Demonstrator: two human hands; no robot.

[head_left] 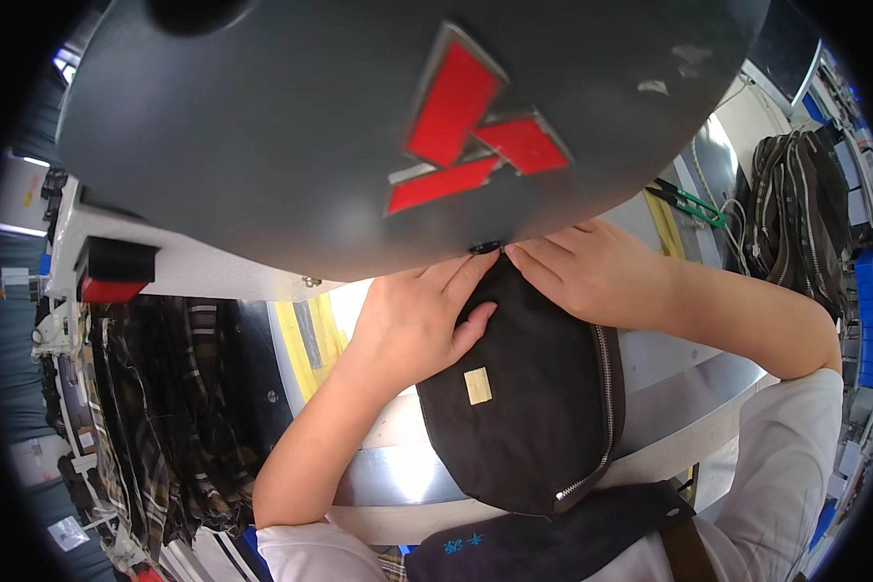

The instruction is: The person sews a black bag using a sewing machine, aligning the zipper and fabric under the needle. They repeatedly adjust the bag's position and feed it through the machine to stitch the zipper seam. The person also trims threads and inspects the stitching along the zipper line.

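Note:
A dark brown fabric bag piece point(514, 407) with a silver zipper point(606, 388) along its right side and a small pale patch point(478, 385) lies under a large grey sewing machine head point(291, 116) with red emblem pieces. My left hand point(412, 320) rests on the piece's upper left, fingers extended toward the machine, thumb apart. My right hand point(601, 272) lies on its upper right, fingers stretched out, their tips near my left fingertips just below the machine head, which partly hides where the fabric runs.
Piles of plaid and dark fabric point(155, 407) hang at the left. Zippered dark pieces point(795, 213) are stacked at the right. Green-handled snips point(698, 207) lie behind my right hand, beside cables and yellow tape point(667, 228) on the metal table point(398, 466). Blue bins point(866, 320) line the far right.

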